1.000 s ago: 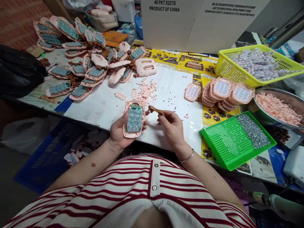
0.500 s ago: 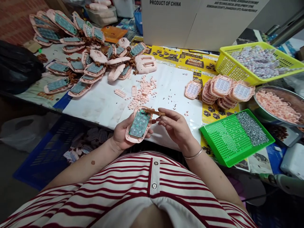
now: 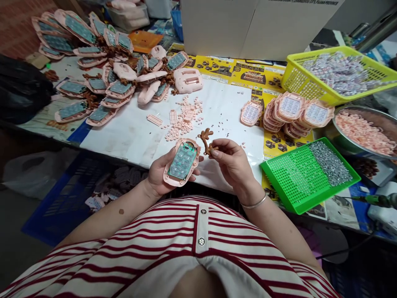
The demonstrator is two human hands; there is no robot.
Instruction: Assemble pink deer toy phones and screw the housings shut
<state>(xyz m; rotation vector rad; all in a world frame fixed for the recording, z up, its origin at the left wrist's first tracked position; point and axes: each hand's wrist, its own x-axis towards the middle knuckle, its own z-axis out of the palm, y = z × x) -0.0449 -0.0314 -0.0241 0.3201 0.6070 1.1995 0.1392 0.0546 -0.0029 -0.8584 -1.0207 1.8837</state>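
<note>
My left hand (image 3: 161, 171) is closed around a pink toy phone shell (image 3: 170, 181), tilted with its inner side up. A green circuit board with a clear keypad sheet (image 3: 182, 162) lies inside the shell. Between thumb and fingers, my right hand (image 3: 232, 163) pinches a brown antler-shaped plastic piece (image 3: 205, 140). The antler piece stands just right of the shell's upper end, apart from it or barely touching; I cannot tell which. Small pink buttons (image 3: 180, 129) lie scattered on the white sheet beyond my hands.
Many similar shells with boards (image 3: 119, 89) are heaped at the left. Keypad faceplates (image 3: 290, 108) are stacked at right, near a green tray of screws (image 3: 285, 178), a yellow basket (image 3: 338, 97) and a steel bowl of pink parts (image 3: 341, 136). A carton (image 3: 223, 33) stands behind.
The brown antler piece has turned from edge-on over the shell's top to upright and face-on, slightly right of it. My right fingers have shifted with it. A screwdriver-like tool at far right has moved.
</note>
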